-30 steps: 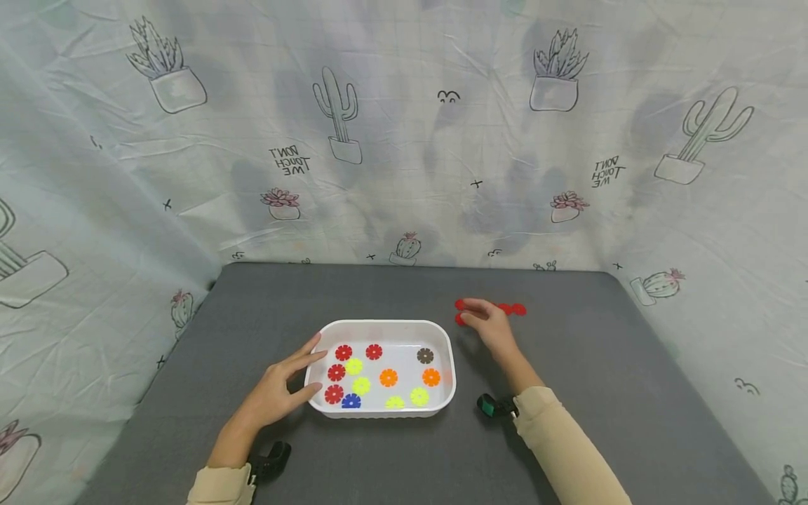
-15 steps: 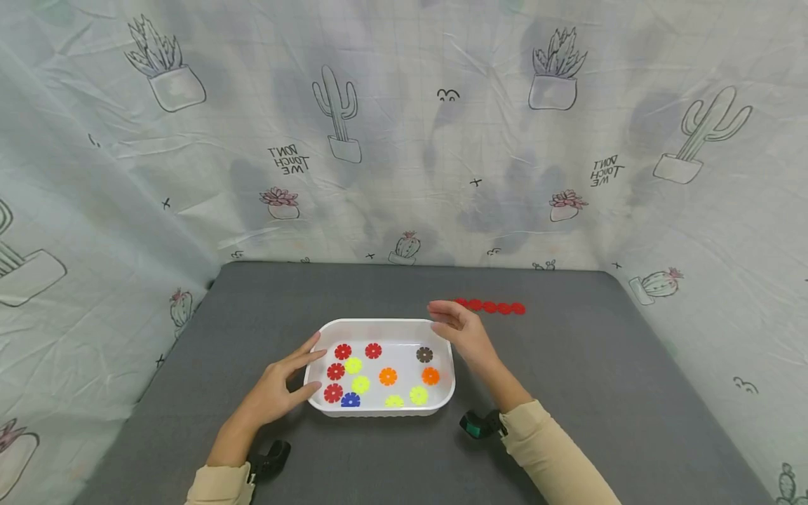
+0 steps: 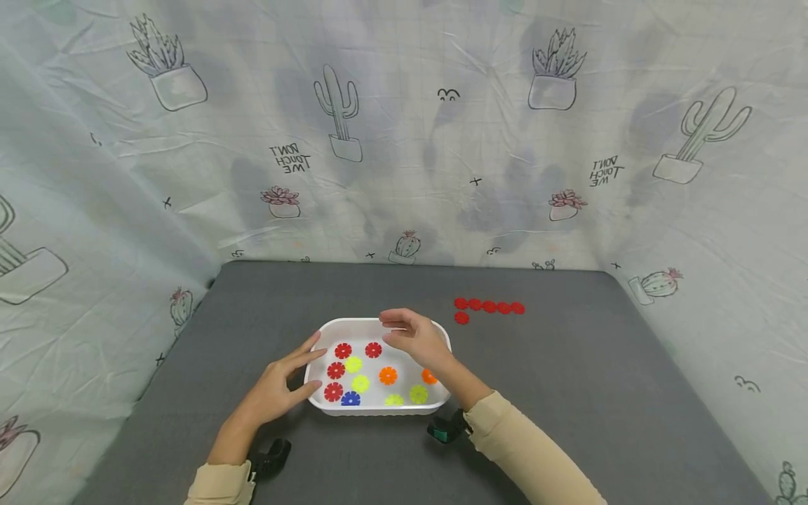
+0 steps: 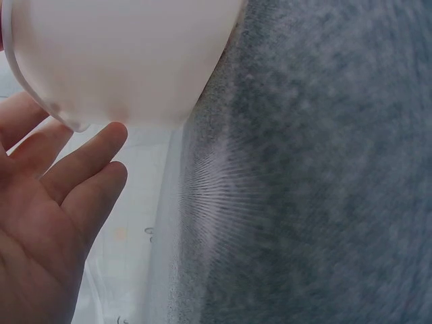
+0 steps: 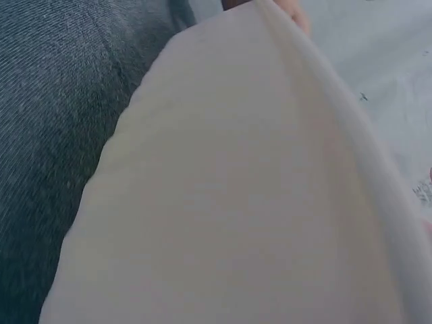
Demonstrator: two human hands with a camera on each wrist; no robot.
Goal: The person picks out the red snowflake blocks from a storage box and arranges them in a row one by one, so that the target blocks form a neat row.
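A white tray (image 3: 379,325) sits on the grey table mat (image 3: 568,379) and holds several flower-shaped discs: red (image 3: 343,351), yellow (image 3: 360,384), orange (image 3: 388,376) and one blue (image 3: 350,400). My left hand (image 3: 297,368) rests with straight fingers against the tray's left end. In the left wrist view its fingers (image 4: 81,169) touch the tray's outer wall (image 4: 121,61). My right hand (image 3: 404,333) hovers over the tray's far right part with relaxed fingers and nothing in it. It hides some discs. The right wrist view shows mostly the tray's wall (image 5: 236,202).
A row of red discs (image 3: 489,306) lies on the mat to the right of the tray, with one more red disc (image 3: 461,318) just below the row's left end. A cactus-print cloth (image 3: 404,140) walls in the table at the back and sides.
My right hand has moved left from the red discs on the mat to above the tray. The left hand has stayed at the tray's left end.
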